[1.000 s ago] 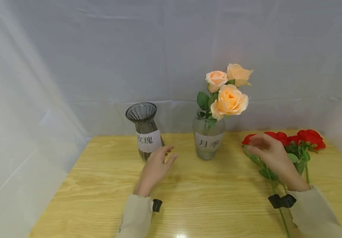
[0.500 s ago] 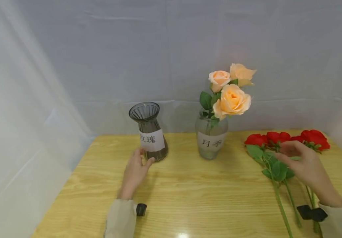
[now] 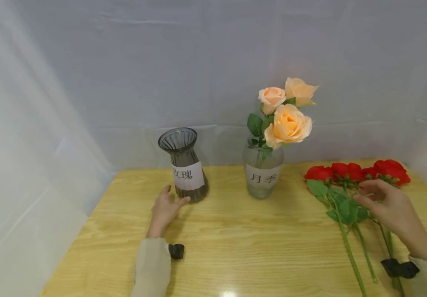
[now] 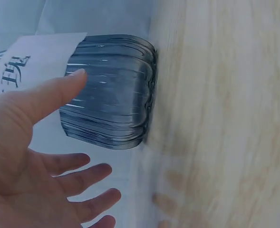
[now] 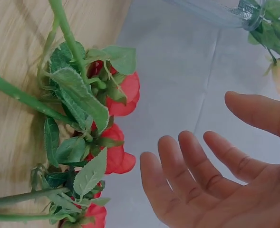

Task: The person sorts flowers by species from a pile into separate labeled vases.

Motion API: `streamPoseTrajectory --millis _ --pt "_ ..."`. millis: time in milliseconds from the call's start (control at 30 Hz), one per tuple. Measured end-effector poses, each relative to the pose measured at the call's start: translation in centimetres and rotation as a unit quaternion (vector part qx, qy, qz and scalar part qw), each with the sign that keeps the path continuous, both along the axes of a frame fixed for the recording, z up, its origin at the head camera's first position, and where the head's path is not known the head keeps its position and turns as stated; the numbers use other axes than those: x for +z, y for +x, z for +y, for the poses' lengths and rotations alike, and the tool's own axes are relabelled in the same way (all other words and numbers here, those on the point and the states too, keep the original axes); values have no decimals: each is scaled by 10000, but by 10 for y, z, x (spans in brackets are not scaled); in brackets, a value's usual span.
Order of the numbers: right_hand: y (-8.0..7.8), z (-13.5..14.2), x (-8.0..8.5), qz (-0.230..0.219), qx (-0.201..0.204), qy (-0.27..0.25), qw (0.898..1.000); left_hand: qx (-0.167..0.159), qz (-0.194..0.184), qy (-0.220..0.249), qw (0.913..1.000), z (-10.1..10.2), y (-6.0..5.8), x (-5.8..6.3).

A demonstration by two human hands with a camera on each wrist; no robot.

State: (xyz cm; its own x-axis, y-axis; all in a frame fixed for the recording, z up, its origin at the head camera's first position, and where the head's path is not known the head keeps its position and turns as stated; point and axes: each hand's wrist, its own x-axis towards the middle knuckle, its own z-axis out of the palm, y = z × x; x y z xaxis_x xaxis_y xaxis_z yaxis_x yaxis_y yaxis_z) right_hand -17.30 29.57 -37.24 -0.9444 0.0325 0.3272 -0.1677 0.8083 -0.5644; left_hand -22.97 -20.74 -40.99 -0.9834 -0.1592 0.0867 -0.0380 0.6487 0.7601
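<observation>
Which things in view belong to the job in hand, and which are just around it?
Likely in the job, judging by the hands:
smoky ribbed glass vase, left hand beside it
long-stemmed red roses, right hand near them

Apparently just around it, with no hand near:
clear glass vase
peach roses standing in that vase
pale fabric backdrop

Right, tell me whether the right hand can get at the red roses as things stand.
Likely yes: the right hand is empty and close to the red roses, and the right wrist view shows nothing in between.
</observation>
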Motion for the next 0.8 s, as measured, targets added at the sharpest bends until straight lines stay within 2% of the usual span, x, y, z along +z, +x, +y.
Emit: streamPoseTrajectory --millis 100,200,333,500,800 --pt "-2 3 -1 -301 18 -171 9994 -27 -75 38 10000 -1 -3 -4" --pt "-4 6 -2 -821 132 -561 9950 -106 -144 -24 9998 -1 -8 -8" --pt "-5 12 -2 -1625 397 -1169 9789 -132 -222 -75 9996 1 -12 -10" --pt "-3 15 -5 -2196 491 -1840 9568 -74 -241 -128 9996 5 -11 -6" --pt "2 21 -8 -2889 558 -2151 9312 -75 -291 -140 9995 5 -9 -7"
